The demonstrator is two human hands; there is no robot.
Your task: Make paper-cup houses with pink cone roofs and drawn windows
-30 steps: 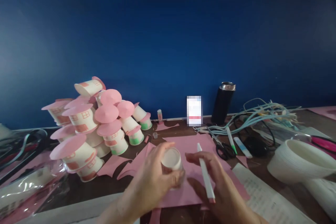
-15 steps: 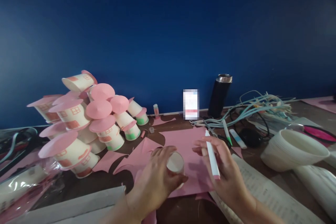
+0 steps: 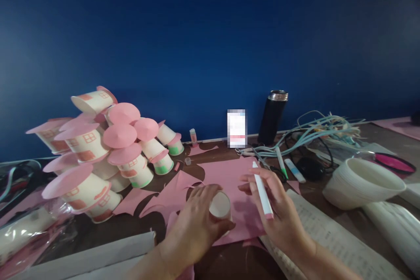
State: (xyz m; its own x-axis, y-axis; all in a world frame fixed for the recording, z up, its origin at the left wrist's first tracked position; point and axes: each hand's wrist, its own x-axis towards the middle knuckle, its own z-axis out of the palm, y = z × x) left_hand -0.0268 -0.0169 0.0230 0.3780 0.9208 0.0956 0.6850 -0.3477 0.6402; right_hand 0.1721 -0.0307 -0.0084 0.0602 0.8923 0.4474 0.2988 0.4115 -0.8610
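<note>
My left hand (image 3: 197,223) is wrapped round a small white paper cup (image 3: 220,206) that lies tilted, its round end facing me, over a pink paper sheet (image 3: 229,175). My right hand (image 3: 278,214) pinches a white marker with a pink end (image 3: 262,193), held just right of the cup, tip pointing away from me. The two hands are close together, about a cup's width apart.
A pile of cup houses with pink paper roofs (image 3: 108,148) fills the left. A black flask (image 3: 273,117), scissors (image 3: 262,162), markers (image 3: 281,162), a bundle of cables (image 3: 321,133) and stacked white bowls (image 3: 361,181) lie right. Printed paper (image 3: 331,240) lies under my right wrist.
My view tilted up and shifted, so the comb at the top left the frame. My right hand with the marker rose slightly and moved right; the cup in my left hand turned a little.
</note>
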